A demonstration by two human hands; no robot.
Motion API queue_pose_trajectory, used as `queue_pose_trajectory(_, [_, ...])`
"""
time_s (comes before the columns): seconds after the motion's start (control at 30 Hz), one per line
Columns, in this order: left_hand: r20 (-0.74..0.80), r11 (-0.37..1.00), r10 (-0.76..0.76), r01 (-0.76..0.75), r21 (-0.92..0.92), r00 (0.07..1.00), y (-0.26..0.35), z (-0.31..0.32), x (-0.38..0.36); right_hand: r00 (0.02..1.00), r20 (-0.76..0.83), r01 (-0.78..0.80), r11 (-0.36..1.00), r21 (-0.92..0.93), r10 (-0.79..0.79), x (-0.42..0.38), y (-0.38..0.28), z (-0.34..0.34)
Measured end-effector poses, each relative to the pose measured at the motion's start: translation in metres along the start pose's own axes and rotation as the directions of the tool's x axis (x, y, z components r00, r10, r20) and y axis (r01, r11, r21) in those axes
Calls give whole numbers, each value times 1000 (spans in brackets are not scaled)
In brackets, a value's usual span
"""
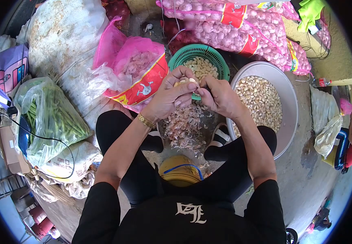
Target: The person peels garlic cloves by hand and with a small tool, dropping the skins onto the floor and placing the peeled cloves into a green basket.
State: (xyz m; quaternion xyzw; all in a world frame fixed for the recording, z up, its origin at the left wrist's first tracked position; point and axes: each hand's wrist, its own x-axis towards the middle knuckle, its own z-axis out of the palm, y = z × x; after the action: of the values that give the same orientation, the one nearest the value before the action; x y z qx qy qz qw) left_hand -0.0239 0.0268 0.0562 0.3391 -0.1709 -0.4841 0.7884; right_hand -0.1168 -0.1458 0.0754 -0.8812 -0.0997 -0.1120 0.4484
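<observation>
My left hand (171, 94), with a gold watch at its wrist, is closed around several garlic cloves (187, 81). The fingertips of my right hand (221, 96) are pinched against the left fingertips; a clove seems to be between them, though it is mostly covered. Just beyond both hands, a green basket (221, 62) holds peeled cloves (202, 68). To the right of my right hand stands a wide pale basin (288, 103) with many unpeeled cloves (261, 101). Papery garlic skins (184, 126) lie heaped on the floor below my hands.
A pink mesh bag (117, 49) of skins stands at the left. Full garlic sacks (261, 30) are stacked at the back. A clear bag of green pods (52, 118) sits far left, near a large white sack (64, 32). A yellow container (178, 166) is between my legs.
</observation>
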Motion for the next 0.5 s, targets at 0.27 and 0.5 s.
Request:
queue_pose_trajectory(0.27, [-25, 980, -105, 99, -175, 994, 2, 1, -4, 986, 56, 164, 960, -227, -155, -2, 6, -1])
queue_pose_trajectory(0.5, [-98, 996, -88, 88, -8, 991, 18, -11, -2, 993, 99, 75, 992, -105, -64, -12, -2, -1])
